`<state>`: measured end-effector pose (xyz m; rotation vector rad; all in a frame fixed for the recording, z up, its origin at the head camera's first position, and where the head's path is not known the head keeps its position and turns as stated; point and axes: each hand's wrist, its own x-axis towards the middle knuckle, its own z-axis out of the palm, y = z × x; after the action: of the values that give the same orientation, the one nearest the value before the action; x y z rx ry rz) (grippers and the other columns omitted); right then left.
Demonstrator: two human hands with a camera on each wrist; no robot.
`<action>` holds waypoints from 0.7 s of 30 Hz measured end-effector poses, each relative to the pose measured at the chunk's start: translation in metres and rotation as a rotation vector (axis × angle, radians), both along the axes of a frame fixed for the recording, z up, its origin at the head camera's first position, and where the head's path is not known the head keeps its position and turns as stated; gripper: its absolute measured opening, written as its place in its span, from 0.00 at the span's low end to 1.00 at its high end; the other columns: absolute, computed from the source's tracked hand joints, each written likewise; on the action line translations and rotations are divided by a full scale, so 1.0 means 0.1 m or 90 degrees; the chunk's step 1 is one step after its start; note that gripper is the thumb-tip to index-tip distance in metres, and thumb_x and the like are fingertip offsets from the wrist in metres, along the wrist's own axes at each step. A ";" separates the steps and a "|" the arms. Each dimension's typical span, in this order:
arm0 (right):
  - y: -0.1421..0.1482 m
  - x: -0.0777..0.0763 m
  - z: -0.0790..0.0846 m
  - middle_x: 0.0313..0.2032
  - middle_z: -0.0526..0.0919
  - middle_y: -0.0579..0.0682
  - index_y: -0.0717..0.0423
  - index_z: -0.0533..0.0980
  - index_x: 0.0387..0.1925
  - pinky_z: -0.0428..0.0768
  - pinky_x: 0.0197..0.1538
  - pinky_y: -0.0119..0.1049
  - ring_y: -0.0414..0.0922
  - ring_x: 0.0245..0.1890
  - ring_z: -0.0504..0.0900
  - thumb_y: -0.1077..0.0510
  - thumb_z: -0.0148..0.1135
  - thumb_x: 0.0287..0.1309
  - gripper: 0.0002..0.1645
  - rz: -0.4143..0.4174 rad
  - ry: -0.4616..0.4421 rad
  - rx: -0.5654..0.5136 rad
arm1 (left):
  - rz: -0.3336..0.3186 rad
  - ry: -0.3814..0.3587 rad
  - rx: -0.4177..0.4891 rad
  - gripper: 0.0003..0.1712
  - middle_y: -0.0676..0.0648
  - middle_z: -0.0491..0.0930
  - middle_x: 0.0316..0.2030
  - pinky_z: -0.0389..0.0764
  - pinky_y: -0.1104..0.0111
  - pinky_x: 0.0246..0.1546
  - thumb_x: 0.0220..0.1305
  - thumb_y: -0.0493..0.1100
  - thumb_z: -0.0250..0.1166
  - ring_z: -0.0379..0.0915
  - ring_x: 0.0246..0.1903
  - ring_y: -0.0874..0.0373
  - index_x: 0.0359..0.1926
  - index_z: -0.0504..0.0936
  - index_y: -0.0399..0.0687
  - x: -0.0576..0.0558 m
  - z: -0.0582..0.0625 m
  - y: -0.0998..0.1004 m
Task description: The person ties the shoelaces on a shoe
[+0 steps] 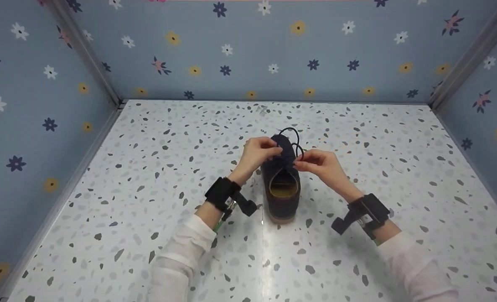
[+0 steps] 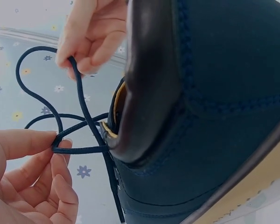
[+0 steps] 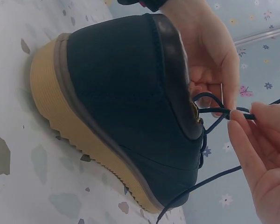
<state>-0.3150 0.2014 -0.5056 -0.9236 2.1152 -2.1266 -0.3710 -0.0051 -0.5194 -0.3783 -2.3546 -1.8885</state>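
Observation:
A dark navy shoe (image 1: 283, 208) with a tan sole (image 3: 46, 93) stands upright on the surface, its heel toward me. Over its tongue, my left hand (image 1: 260, 152) pinches a dark shoelace (image 2: 79, 150) between thumb and index finger, where strands cross. My right hand (image 1: 322, 165), at the shoe's right side, pinches another part of the lace between thumb and fingertips. In the left wrist view a wide loop of lace runs between the two hands. One strand trails down past the toe in the right wrist view.
The shoe stands on a white speckled tabletop (image 1: 181, 167). Blue flowered panels (image 1: 248, 50) wall it in at the back and both sides. A black strap with a small camera (image 1: 224, 195) is on the left wrist, and a similar strap (image 1: 370, 212) is on the right.

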 end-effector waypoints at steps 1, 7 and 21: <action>-0.04 0.04 0.06 0.28 0.70 0.59 0.63 0.69 0.28 0.68 0.27 0.37 0.51 0.27 0.70 0.68 0.51 0.36 0.10 -0.001 0.016 0.019 | 0.000 0.000 -0.002 0.20 0.51 0.71 0.16 0.65 0.68 0.10 0.24 0.58 0.59 0.64 0.12 0.58 0.21 0.73 0.52 0.00 0.00 0.00; -0.35 0.60 0.85 0.25 0.71 0.53 0.62 0.71 0.24 0.68 0.24 0.32 0.45 0.25 0.69 0.67 0.52 0.35 0.07 -0.028 0.081 0.128 | -0.006 0.004 -0.004 0.19 0.51 0.71 0.16 0.64 0.68 0.10 0.25 0.58 0.59 0.64 0.12 0.59 0.22 0.73 0.53 0.00 -0.01 0.00; -0.46 0.66 0.92 0.24 0.72 0.49 0.58 0.71 0.24 0.65 0.20 0.30 0.42 0.24 0.68 0.65 0.56 0.30 0.10 -0.083 0.169 0.227 | -0.007 0.022 -0.010 0.19 0.51 0.70 0.15 0.62 0.67 0.08 0.26 0.58 0.58 0.63 0.11 0.59 0.22 0.72 0.53 0.02 0.00 0.03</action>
<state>-0.2485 0.1551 -0.4133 -1.0982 2.6319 -1.6607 -0.3694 -0.0021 -0.5195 -0.4234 -2.3524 -1.8532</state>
